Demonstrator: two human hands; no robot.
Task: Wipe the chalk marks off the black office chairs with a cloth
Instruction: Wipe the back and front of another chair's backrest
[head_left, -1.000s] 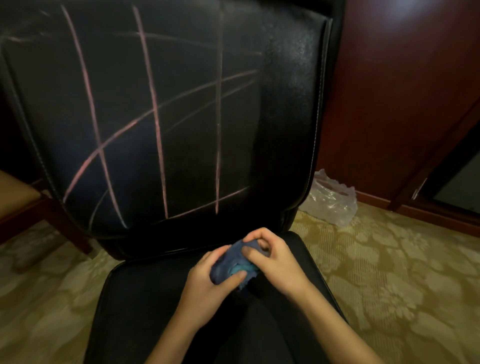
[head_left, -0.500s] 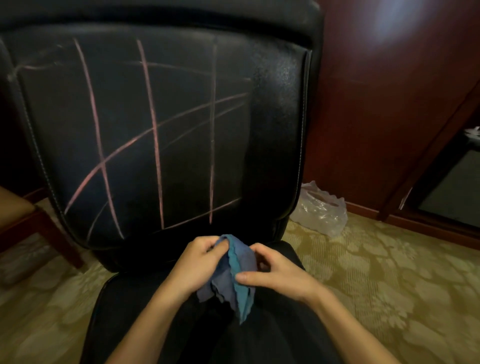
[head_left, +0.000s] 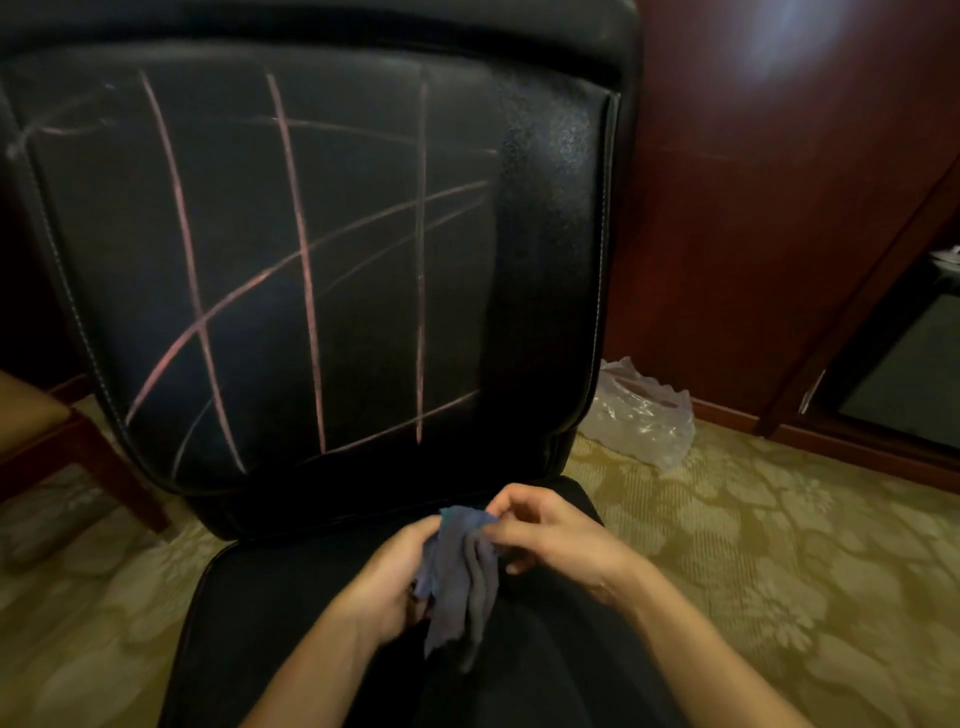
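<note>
Cloth (head_left: 460, 577) now lower between hands (head_left: 467, 558)

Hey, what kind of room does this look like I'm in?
Probably an office or hotel-style room: a black padded office chair, patterned gold carpet and dark red wood panelling along the wall.

Chalked backrest (head_left: 332, 270) stands unobstructed; plastic bag (head_left: 644, 415) lies right.

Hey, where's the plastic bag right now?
In the head view the clear plastic bag lies crumpled on the patterned carpet at the right, just beside the black office chair backrest's lower right corner and against the dark red wooden wall.
</note>
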